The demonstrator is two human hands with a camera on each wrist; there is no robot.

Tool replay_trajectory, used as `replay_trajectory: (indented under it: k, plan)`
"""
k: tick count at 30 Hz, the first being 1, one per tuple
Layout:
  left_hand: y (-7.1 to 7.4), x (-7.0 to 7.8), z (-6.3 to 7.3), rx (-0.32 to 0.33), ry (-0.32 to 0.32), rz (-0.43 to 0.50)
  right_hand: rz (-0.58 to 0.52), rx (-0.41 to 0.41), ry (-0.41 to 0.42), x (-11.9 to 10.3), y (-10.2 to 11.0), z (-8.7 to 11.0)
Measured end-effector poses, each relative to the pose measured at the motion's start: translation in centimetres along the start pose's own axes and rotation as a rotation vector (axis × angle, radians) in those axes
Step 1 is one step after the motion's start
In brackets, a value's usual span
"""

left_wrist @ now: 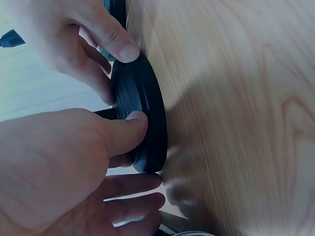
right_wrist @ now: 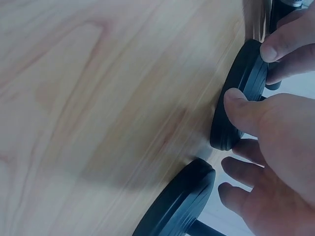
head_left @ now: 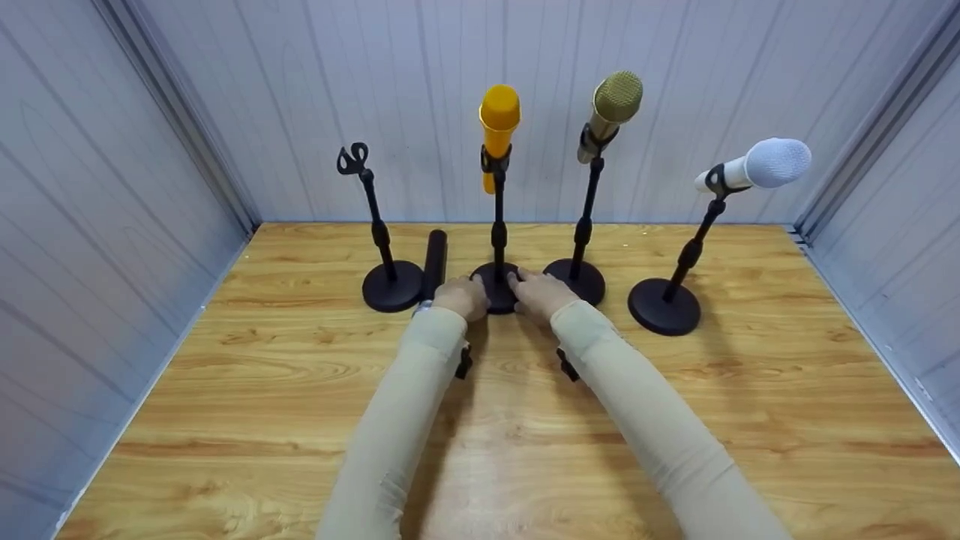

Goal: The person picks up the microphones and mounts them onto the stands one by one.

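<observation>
Both hands are at the round black base of a microphone stand, whose clip carries a yellow microphone. My left hand holds the base's left side, the thumb lying on its top in the left wrist view. From the other side my right hand grips the same base, thumb on top and fingers about the rim. Close by the left hand lies a black cylinder, its near end hidden behind that hand.
A stand with a bare clip is on the left. Right of the hands are a stand with a gold microphone, its base close to the right hand, and one with a white microphone. Panelled walls enclose the wooden table.
</observation>
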State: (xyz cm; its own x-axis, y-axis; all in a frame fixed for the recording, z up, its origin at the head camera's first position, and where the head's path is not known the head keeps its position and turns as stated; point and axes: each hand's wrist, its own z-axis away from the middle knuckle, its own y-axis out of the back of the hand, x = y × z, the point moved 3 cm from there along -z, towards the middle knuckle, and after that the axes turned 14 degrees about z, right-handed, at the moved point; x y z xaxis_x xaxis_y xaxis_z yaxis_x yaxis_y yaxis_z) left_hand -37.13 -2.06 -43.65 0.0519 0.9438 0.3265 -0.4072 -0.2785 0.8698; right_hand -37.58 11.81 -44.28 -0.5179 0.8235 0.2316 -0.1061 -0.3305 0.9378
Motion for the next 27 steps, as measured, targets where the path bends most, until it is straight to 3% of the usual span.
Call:
replay_trajectory:
  k: [15, 27]
  plan:
    - [0.1, -0.07, -0.5, 0.034, 0.019, 0.018, -0.019, -0.014, -0.013, 0.15, -0.22, -0.42]
    - [0.38, 0.15, -0.27, 0.016, 0.035, 0.003, 0.004, -0.047, -0.015, 0.25, -0.57, -0.76]
